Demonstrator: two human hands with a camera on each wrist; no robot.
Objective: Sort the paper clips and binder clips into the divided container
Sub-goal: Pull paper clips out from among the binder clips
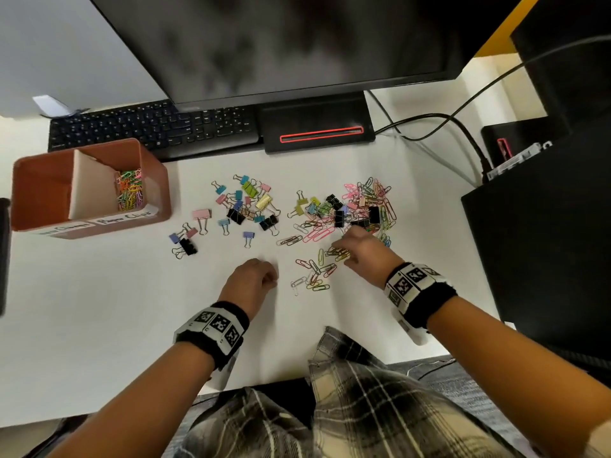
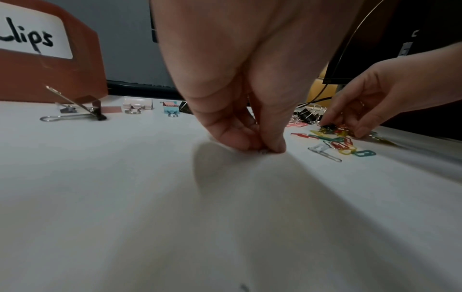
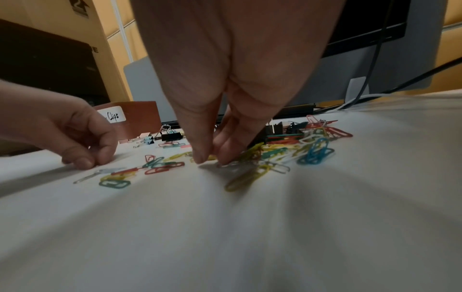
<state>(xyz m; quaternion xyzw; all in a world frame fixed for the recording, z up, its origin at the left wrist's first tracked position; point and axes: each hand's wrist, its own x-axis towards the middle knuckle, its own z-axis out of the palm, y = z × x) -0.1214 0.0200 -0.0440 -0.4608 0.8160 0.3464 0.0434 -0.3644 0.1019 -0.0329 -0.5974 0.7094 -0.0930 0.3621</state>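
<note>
A brown divided container [image 1: 39, 193] stands at the left; its right compartment holds coloured paper clips [image 1: 130, 193], and the left one looks bare. Coloured binder clips [image 1: 244, 206] lie scattered mid-table. Further right is a mixed pile [image 1: 350, 206] of binder clips and paper clips. Loose paper clips [image 1: 314, 272] lie nearer me. My left hand [image 1: 261, 276] [image 2: 265, 150] pinches a small grey thing on the table, seemingly a paper clip. My right hand [image 1: 347, 252] [image 3: 212, 159] pinches yellow paper clips [image 3: 250, 152] at the pile's near edge.
A black keyboard [image 1: 152, 127], a monitor [image 1: 281, 44] and its stand base [image 1: 317, 130] line the back. Cables [image 1: 446, 123] run at the back right toward a black computer case [image 1: 542, 242]. The white table's front edge [image 1: 281, 378] is close to my body.
</note>
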